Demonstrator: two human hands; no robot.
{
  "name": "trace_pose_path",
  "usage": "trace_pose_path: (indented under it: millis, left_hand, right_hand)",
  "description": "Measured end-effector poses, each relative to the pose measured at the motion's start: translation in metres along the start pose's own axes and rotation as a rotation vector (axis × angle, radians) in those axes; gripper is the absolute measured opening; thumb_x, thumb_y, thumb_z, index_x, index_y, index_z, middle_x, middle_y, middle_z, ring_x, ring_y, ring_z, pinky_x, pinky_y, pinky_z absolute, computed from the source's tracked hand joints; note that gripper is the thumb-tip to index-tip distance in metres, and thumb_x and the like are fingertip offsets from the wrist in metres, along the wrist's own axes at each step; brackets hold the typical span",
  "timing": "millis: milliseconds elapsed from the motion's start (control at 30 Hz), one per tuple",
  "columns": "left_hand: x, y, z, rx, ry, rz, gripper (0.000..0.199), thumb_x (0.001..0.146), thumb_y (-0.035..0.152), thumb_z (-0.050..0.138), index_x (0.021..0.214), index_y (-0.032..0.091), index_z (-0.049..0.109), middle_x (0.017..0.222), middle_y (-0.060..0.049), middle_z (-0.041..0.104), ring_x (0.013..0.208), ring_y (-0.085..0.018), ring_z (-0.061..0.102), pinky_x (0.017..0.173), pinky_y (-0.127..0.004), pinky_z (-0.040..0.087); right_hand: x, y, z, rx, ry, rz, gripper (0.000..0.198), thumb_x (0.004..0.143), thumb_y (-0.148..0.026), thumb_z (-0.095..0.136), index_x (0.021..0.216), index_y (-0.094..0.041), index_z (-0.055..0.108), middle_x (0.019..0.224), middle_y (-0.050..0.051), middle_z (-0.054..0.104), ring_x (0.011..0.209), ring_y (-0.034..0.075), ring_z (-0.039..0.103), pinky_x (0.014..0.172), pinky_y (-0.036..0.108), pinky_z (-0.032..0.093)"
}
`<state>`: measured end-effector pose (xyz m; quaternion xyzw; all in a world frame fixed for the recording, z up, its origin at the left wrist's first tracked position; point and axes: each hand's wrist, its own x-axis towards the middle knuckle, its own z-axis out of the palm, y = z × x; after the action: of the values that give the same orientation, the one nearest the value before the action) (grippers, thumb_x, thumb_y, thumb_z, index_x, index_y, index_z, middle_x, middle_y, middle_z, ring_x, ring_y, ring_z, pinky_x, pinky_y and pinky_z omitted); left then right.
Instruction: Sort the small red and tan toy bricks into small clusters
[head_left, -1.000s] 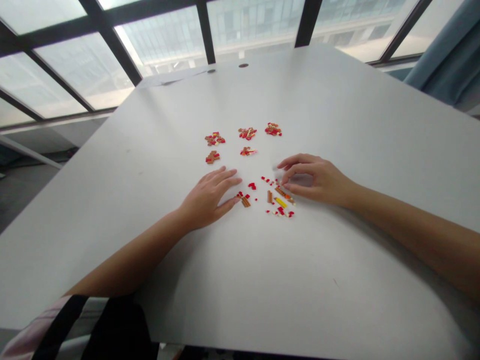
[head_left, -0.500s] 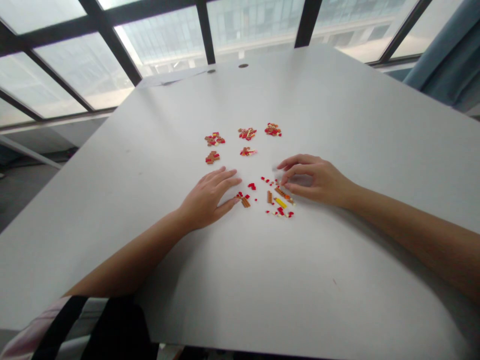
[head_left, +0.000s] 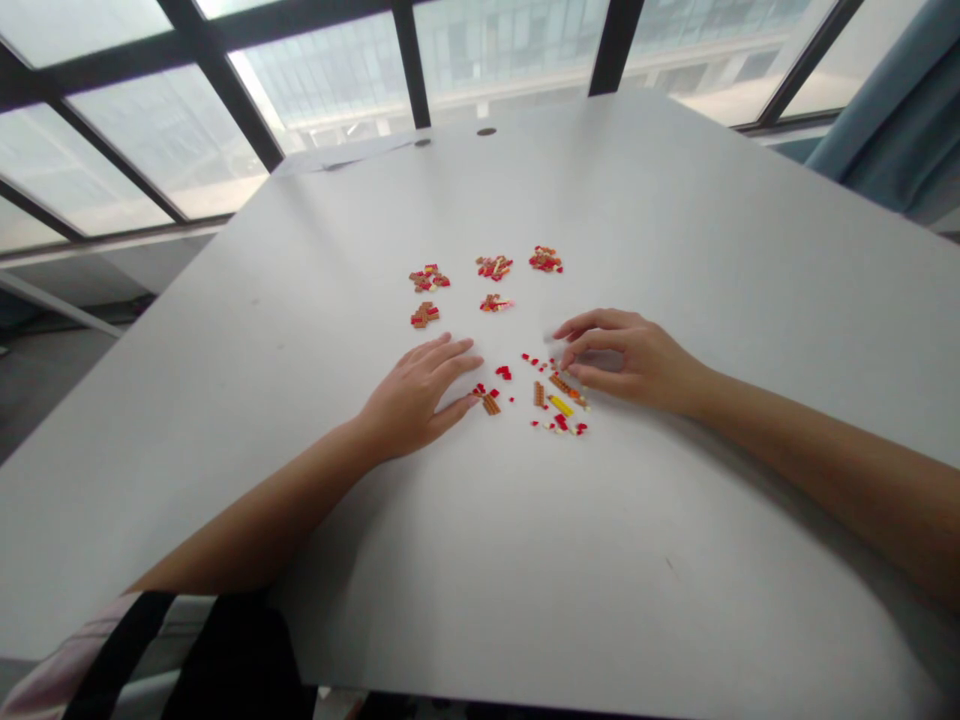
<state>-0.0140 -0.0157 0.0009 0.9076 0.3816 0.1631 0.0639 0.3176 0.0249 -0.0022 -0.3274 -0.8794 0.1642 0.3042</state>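
My left hand (head_left: 416, 395) lies flat on the table with its fingers spread. Its thumb tip touches or nearly touches a brown ridged toy brick (head_left: 490, 404) beside some small red bricks (head_left: 503, 373). To the right, my right hand (head_left: 634, 355) is curved over the edge of a loose group of pieces. Its thumb and index tips come together at a brown brick (head_left: 559, 384); whether a tiny piece is between them is hidden. A yellow brick (head_left: 560, 405), another brown brick (head_left: 539, 393) and several small red and cream pieces (head_left: 560, 424) lie below those fingertips.
Beyond my hands, several small piles of red and brown bricks sit in two rows, including a back right pile (head_left: 546, 260) and a front left pile (head_left: 424, 316). The white table (head_left: 480, 560) reaches toward dark-framed windows. A blue curtain (head_left: 892, 110) hangs at right.
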Motion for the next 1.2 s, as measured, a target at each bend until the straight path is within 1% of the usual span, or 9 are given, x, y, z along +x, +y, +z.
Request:
trace_pose_path:
  millis: [267,467,633,867,1200]
  left_hand:
    - [-0.0003,0.0003,0.0003,-0.002,0.004,0.000,0.045,0.109,0.041,0.052,0.142,0.013,0.063,0.159,-0.020,0.058,0.155,-0.039,0.048,0.127,-0.061,0.042]
    - [0.0003,-0.0004,0.0003,-0.006,-0.010,-0.010,0.046,0.109,0.043,0.052,0.143,0.015,0.062,0.160,-0.018,0.058,0.157,-0.038,0.046,0.128,-0.060,0.041]
    - [0.0005,-0.0002,0.0000,-0.023,-0.016,-0.029,0.044,0.108,0.043,0.054,0.143,0.019,0.062,0.160,-0.017,0.058,0.157,-0.036,0.045,0.128,-0.060,0.041]
    - [0.0004,0.0005,-0.0009,-0.023,-0.013,-0.029,0.043,0.108,0.043,0.054,0.143,0.020,0.063,0.160,-0.017,0.059,0.157,-0.036,0.045,0.128,-0.060,0.040]
    - [0.0006,0.0013,-0.0011,-0.026,-0.022,-0.040,0.043,0.108,0.043,0.054,0.143,0.019,0.062,0.161,-0.016,0.058,0.158,-0.035,0.045,0.129,-0.060,0.040]
  right_hand:
    - [0.0000,-0.0001,0.0016,0.005,0.020,-0.016,0.015,0.092,-0.028,0.067,0.087,-0.027,0.081,0.115,0.012,0.081,0.099,0.028,0.078,0.094,0.050,0.063]
    - [-0.0001,0.0012,0.0024,-0.002,0.027,-0.014,0.013,0.092,-0.028,0.068,0.087,-0.026,0.080,0.115,0.012,0.081,0.098,0.027,0.077,0.094,0.048,0.062]
    - [0.0001,-0.0004,0.0022,0.022,0.020,0.010,0.015,0.093,-0.032,0.068,0.086,-0.026,0.080,0.116,0.012,0.081,0.099,0.028,0.077,0.096,0.050,0.062]
    - [0.0005,-0.0042,0.0006,0.022,0.001,0.083,0.014,0.091,-0.038,0.071,0.084,-0.030,0.080,0.116,0.010,0.081,0.101,0.029,0.077,0.098,0.052,0.061]
    - [0.0005,-0.0043,0.0020,0.012,0.012,0.062,0.016,0.092,-0.038,0.069,0.085,-0.029,0.080,0.115,0.011,0.081,0.100,0.028,0.077,0.096,0.051,0.062]
